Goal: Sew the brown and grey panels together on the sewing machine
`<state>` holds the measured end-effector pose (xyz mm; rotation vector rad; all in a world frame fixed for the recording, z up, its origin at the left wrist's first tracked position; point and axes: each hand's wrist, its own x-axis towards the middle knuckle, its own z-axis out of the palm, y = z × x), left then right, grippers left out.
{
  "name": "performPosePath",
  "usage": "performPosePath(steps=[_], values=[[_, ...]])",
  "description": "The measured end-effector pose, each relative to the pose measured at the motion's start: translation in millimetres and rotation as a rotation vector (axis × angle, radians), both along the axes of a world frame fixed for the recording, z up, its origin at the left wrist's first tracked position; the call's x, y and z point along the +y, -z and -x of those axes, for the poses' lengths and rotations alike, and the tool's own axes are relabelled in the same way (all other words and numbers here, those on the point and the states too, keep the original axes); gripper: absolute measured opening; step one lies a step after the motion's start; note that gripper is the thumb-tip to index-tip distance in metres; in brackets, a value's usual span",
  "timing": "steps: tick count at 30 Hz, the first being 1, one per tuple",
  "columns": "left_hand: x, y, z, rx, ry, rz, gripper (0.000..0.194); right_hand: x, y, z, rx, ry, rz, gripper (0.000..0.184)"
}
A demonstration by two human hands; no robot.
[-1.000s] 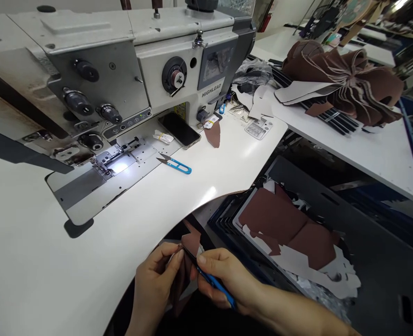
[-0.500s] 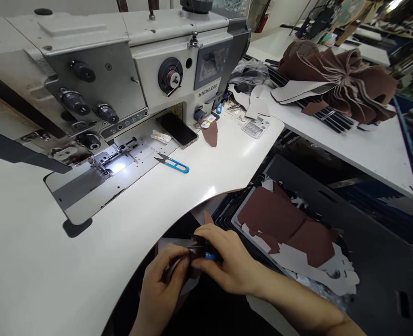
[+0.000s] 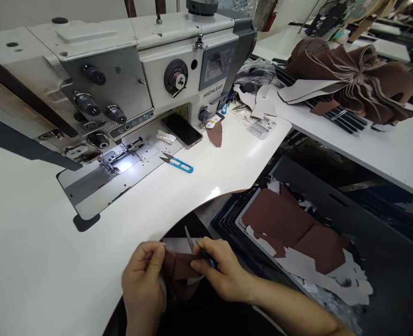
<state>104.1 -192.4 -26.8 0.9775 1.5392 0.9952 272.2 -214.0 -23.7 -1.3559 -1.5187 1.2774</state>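
My left hand (image 3: pixel 145 270) pinches the left edge of a brown leather-like piece (image 3: pixel 183 267) with a pale backing, held over my lap below the table edge. My right hand (image 3: pixel 223 270) is closed around thread snips (image 3: pixel 189 238), whose blades point up and away, spread apart. A bit of blue shows at their handle, which the fingers mostly hide. The right thumb and index finger also touch the piece's right side. Another pair of blue thread snips (image 3: pixel 180 164) lies on the white table (image 3: pixel 150 205).
A sewing machine (image 3: pixel 150 60) stands across the back of the table, its needle area lit. Beside it lie a phone (image 3: pixel 182 129) and a small brown scrap (image 3: pixel 215 134). To the right, a crate (image 3: pixel 384 261) holds brown and grey cut pieces; stacked brown pieces (image 3: pixel 353 79) rest on another table.
My hands have moved apart, stretching the brown piece between them. The snips' blades have come away from the left fingers and now point upward. The view has shifted slightly.
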Motion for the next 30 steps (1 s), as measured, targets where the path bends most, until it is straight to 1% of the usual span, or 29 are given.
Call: performPosePath(steps=[1,2,4,6,8,10,11,12,13,14,16,17,18,20,22,27,30], values=[[1.4,1.7,1.3,0.009,-0.019,-0.006,0.025,-1.7,2.4,-2.1,-0.003,0.007,0.008,0.021],[2.9,2.8,1.8,0.012,-0.012,-0.012,0.025,-2.2,5.1,-4.4,-0.006,0.023,0.021,0.023],[5.9,2.9,0.0,0.007,0.067,-0.010,0.027,0.9,10.0,-9.6,-0.040,0.082,0.047,0.025],[8.9,0.6,-5.0,-0.005,0.143,0.006,0.028,6.9,10.6,-16.6,-0.129,0.119,0.045,0.023],[11.6,-2.7,-11.2,-0.012,0.181,0.033,0.027,10.6,3.9,-26.2,-0.265,0.163,-0.019,0.021],[13.7,-4.7,-16.7,-0.013,0.187,0.052,0.027,7.7,-9.4,-36.9,-0.336,0.275,-0.120,0.031],[14.5,-4.7,-18.7,-0.012,0.191,0.056,0.027,3.8,-16.7,-41.5,-0.307,0.325,-0.141,0.036],[15.2,-4.1,-20.3,-0.011,0.203,0.057,0.028,-1.1,-23.1,-45.0,-0.215,0.326,-0.102,0.036],[15.7,-3.1,-21.4,-0.012,0.223,0.059,0.029,-6.4,-27.7,-46.9,-0.071,0.263,0.012,0.037],[16.0,-1.8,-22.1,-0.013,0.243,0.057,0.029,-11.1,-29.8,-47.1,0.111,0.162,0.176,0.039],[16.0,0.5,-22.7,-0.006,0.284,0.048,0.029,-17.5,-26.4,-43.0,0.469,-0.033,0.546,0.049],[15.6,1.1,-22.6,0.005,0.297,0.037,0.029,-18.9,-21.9,-39.7,0.603,-0.064,0.680,0.053],[15.1,1.4,-22.4,0.019,0.307,0.025,0.029,-19.3,-16.8,-36.1,0.699,-0.042,0.765,0.054],[14.0,1.4,-21.3,0.049,0.313,0.006,0.029,-18.3,-8.0,-30.6,0.800,0.050,0.824,0.053],[12.9,1.4,-19.9,0.060,0.313,0.003,0.028,-16.6,-4.6,-28.4,0.834,0.091,0.837,0.052],[12.8,3.8,-19.0,0.019,0.300,0.032,0.026,-13.8,-6.6,-28.6,0.861,0.081,0.848,0.051],[13.9,6.2,-19.7,-0.009,0.290,0.059,0.027,-14.0,-0.1,-23.4,0.862,0.079,0.812,0.048]])
